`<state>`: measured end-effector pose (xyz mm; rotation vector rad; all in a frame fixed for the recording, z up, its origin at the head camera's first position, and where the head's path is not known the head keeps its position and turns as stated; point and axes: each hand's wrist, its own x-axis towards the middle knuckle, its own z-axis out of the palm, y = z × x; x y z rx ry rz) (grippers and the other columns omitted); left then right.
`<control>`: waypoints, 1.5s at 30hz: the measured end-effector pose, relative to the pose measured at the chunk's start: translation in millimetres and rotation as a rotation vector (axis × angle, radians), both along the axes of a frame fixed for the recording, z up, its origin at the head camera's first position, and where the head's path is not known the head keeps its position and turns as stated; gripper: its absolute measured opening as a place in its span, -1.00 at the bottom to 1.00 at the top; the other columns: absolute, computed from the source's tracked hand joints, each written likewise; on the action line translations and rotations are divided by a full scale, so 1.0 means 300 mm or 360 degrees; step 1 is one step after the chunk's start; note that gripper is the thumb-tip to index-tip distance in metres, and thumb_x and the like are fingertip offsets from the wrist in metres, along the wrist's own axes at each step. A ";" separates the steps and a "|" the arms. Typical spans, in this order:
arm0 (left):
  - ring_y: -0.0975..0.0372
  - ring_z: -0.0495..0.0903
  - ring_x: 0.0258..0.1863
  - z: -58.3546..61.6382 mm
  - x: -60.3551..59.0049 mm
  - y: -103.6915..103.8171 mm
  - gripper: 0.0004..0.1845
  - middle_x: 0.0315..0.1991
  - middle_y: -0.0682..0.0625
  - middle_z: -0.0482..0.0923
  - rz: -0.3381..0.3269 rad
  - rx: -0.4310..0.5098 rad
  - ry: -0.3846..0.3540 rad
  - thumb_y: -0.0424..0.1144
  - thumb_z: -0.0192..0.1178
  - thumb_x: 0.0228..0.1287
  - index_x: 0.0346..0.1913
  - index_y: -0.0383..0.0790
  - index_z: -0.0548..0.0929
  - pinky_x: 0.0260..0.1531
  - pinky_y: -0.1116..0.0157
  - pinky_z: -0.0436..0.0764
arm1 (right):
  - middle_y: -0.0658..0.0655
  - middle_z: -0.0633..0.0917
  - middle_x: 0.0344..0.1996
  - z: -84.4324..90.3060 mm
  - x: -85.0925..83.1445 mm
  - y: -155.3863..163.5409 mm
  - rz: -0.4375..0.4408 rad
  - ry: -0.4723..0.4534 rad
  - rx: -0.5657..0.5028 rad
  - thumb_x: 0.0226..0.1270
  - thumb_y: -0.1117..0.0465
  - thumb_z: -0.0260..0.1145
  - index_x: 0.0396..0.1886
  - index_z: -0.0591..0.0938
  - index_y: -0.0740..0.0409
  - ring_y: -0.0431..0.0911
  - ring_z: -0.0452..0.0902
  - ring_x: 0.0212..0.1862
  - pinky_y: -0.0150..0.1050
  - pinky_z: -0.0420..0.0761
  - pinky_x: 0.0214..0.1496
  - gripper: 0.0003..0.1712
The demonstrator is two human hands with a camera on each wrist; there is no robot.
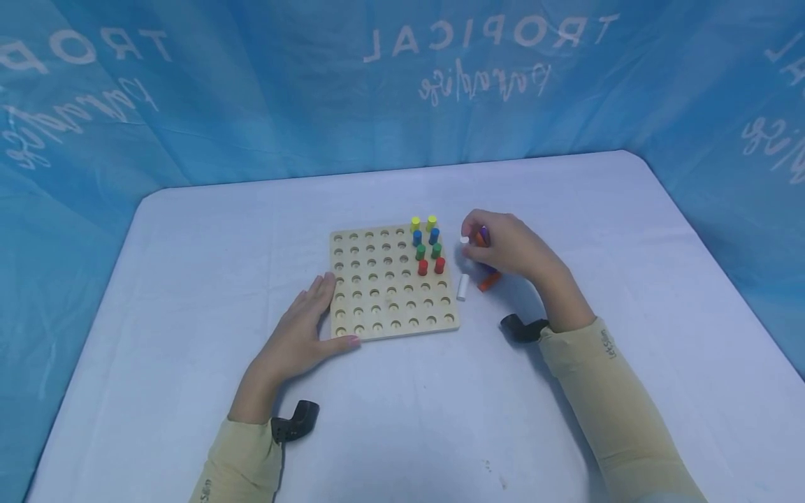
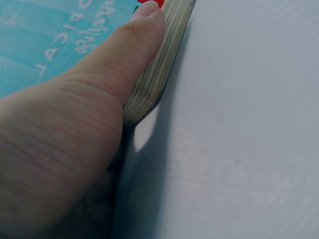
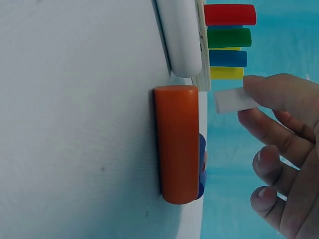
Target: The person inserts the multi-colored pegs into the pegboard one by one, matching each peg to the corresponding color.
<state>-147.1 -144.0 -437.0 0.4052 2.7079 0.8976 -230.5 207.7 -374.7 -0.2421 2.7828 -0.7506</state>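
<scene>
A white peg point(image 3: 233, 101) was pinched by the right hand point(image 1: 509, 244), perhaps alongside others; the pegboard point(image 1: 390, 286) was steadied by the flat, relaxed left hand point(image 1: 302, 332).

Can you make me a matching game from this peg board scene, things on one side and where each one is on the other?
Things:
1. yellow pegs
2. red pegs
3. white peg lying flat
4. left hand

Places:
A. on the table, just off the board's right edge
B. resting against the near left corner of the wooden board
C. standing in the board's farthest row
D. nearest of the standing pairs, in front of the green pegs

Pairs: 1-C, 2-D, 3-A, 4-B
</scene>
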 end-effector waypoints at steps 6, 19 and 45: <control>0.11 -0.21 0.63 0.001 0.002 -0.001 0.29 0.63 0.02 -0.20 -0.0003 0.0006 -0.0002 0.30 0.42 -0.01 0.61 -0.08 -0.15 0.60 0.00 -0.17 | 0.15 0.55 -0.41 0.014 0.007 -0.011 -0.0020 -0.0001 -0.0025 0.29 0.13 0.41 -0.09 0.54 -0.03 0.01 0.46 -0.38 -0.20 0.52 -0.40 -0.73; 0.11 -0.22 0.63 -0.004 0.004 -0.006 0.29 0.63 0.03 -0.21 -0.0009 0.0013 0.0004 0.33 0.41 -0.01 0.61 -0.06 -0.16 0.60 -0.02 -0.17 | 0.13 0.58 -0.39 0.046 0.029 -0.031 0.0033 0.0088 -0.0105 0.26 0.14 0.43 -0.11 0.57 -0.05 0.00 0.46 -0.32 -0.18 0.53 -0.35 -0.74; 0.12 -0.21 0.63 0.005 -0.001 -0.004 0.30 0.63 0.01 -0.20 -0.0016 0.0004 0.0000 0.33 0.41 -0.01 0.61 -0.08 -0.16 0.60 0.00 -0.18 | 0.03 0.63 -0.39 0.077 0.095 -0.128 0.0251 -0.0029 -0.0192 0.21 0.08 0.50 -0.27 0.58 -0.12 -0.01 0.51 -0.51 -0.19 0.62 -0.58 -0.77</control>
